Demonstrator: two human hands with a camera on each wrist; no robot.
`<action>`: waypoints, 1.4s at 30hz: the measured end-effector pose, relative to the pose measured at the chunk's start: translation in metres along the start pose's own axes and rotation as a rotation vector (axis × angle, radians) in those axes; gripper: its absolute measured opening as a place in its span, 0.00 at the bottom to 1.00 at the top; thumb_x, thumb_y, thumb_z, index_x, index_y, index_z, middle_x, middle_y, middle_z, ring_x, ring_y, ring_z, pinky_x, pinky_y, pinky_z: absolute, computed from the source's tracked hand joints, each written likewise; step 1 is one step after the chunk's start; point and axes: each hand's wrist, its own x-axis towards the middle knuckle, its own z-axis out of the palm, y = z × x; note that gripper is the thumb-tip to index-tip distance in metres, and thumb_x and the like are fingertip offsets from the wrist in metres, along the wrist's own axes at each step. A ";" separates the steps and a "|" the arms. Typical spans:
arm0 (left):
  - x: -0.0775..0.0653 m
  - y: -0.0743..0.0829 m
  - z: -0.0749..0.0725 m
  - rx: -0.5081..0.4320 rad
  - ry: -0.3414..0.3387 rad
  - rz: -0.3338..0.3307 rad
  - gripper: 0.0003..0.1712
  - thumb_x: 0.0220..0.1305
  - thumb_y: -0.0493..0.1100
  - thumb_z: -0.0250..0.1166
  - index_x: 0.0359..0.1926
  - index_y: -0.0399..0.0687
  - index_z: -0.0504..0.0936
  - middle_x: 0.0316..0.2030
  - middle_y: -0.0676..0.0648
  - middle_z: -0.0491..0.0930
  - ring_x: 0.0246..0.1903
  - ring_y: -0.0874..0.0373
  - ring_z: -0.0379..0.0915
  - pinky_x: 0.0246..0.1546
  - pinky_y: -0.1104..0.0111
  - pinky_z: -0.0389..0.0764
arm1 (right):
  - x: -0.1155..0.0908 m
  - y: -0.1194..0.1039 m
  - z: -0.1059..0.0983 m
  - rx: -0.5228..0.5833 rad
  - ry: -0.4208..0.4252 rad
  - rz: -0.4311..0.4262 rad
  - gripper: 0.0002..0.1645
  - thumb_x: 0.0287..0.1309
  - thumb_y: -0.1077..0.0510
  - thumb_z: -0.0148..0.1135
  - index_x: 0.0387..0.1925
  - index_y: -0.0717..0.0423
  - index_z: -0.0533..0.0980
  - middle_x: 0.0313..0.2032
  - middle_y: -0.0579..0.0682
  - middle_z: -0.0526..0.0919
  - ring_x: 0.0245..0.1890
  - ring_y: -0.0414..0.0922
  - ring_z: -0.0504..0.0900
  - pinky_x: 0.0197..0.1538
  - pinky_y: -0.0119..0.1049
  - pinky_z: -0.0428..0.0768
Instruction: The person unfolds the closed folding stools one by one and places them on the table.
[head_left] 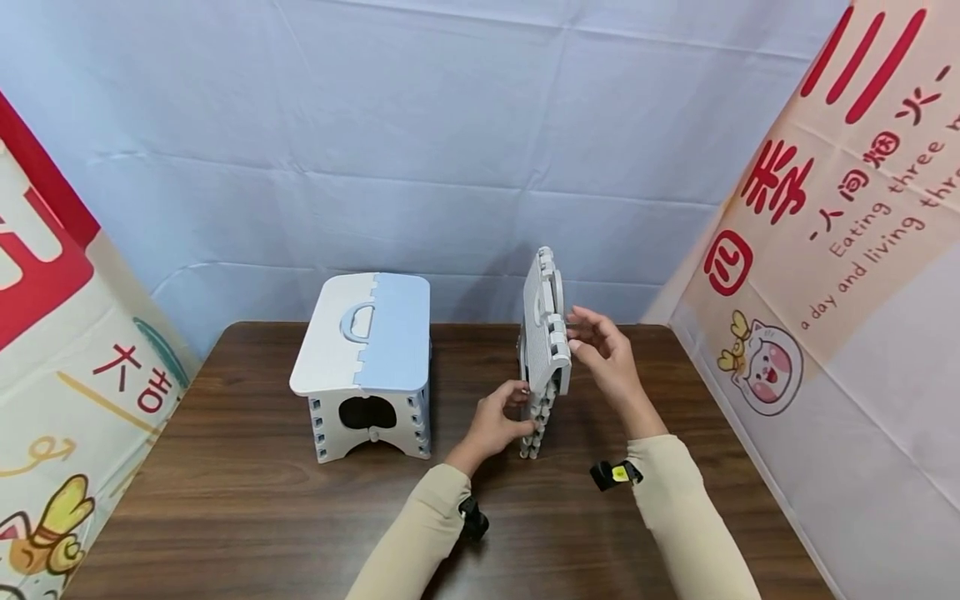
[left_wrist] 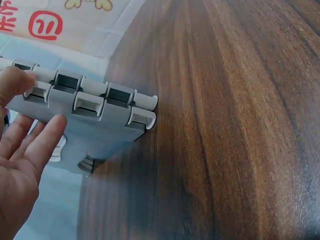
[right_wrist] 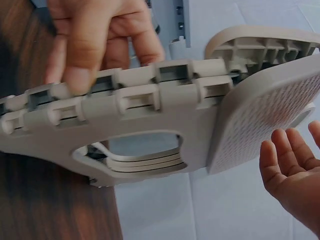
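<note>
A folded plastic step stool (head_left: 534, 317) stands on edge, upright, right of the table's middle in the head view. My left hand (head_left: 493, 427) pinches its near hinged edge; in the right wrist view the thumb lies on the hinges with the fingers behind. To the right of the stool is my right hand (head_left: 609, 362), its fingers loosely bent. The right wrist view shows those fingers (right_wrist: 285, 155) beside the textured top panel, seemingly apart from it. An unfolded white and blue step stool (head_left: 397, 333) with a carry handle stands to the left.
Both stools are on a dark wood-grain table (head_left: 247, 500). A pale cloth (head_left: 420, 150) hangs behind its far edge. Printed cloths stand at the left and at the right (head_left: 847, 275). Each wrist wears a small black camera (head_left: 472, 518).
</note>
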 end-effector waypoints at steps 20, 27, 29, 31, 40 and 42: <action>0.002 -0.002 0.007 0.009 0.035 0.018 0.29 0.44 0.32 0.72 0.50 0.43 0.75 0.40 0.45 0.81 0.43 0.45 0.76 0.45 0.61 0.75 | -0.043 0.032 -0.013 0.021 -0.077 0.025 0.30 0.54 0.75 0.52 0.60 0.73 0.62 0.52 0.54 0.73 0.49 0.47 0.72 0.47 0.33 0.72; 0.003 -0.003 0.006 -0.008 0.047 0.015 0.29 0.44 0.31 0.72 0.50 0.42 0.75 0.40 0.44 0.81 0.43 0.45 0.76 0.46 0.55 0.74 | -0.052 0.050 -0.013 0.047 -0.097 0.092 0.33 0.50 0.77 0.54 0.60 0.72 0.61 0.51 0.59 0.71 0.49 0.48 0.72 0.48 0.34 0.74; 0.003 -0.003 0.006 -0.006 0.044 0.015 0.29 0.44 0.31 0.72 0.50 0.42 0.75 0.40 0.44 0.81 0.43 0.44 0.76 0.46 0.53 0.73 | -0.055 0.053 -0.011 0.049 -0.097 0.134 0.33 0.50 0.76 0.56 0.60 0.71 0.61 0.51 0.63 0.71 0.49 0.48 0.72 0.48 0.34 0.75; 0.003 -0.003 0.005 -0.003 0.040 0.012 0.29 0.45 0.31 0.72 0.51 0.42 0.75 0.40 0.44 0.80 0.44 0.44 0.76 0.47 0.53 0.73 | -0.057 0.055 -0.010 0.043 -0.094 0.174 0.33 0.50 0.76 0.57 0.60 0.71 0.62 0.51 0.65 0.70 0.49 0.48 0.72 0.48 0.33 0.74; 0.003 -0.003 0.004 -0.010 0.023 -0.011 0.28 0.46 0.33 0.73 0.50 0.44 0.75 0.41 0.44 0.81 0.45 0.44 0.75 0.47 0.52 0.72 | -0.060 0.057 -0.004 -0.014 -0.108 0.315 0.31 0.50 0.74 0.62 0.57 0.72 0.65 0.48 0.58 0.74 0.48 0.58 0.73 0.47 0.33 0.74; 0.003 -0.003 0.004 -0.007 0.018 -0.018 0.28 0.46 0.33 0.73 0.51 0.45 0.75 0.42 0.46 0.81 0.45 0.45 0.76 0.47 0.52 0.73 | -0.061 0.059 -0.003 -0.013 -0.118 0.327 0.30 0.50 0.74 0.63 0.56 0.72 0.66 0.47 0.58 0.74 0.48 0.60 0.73 0.47 0.34 0.75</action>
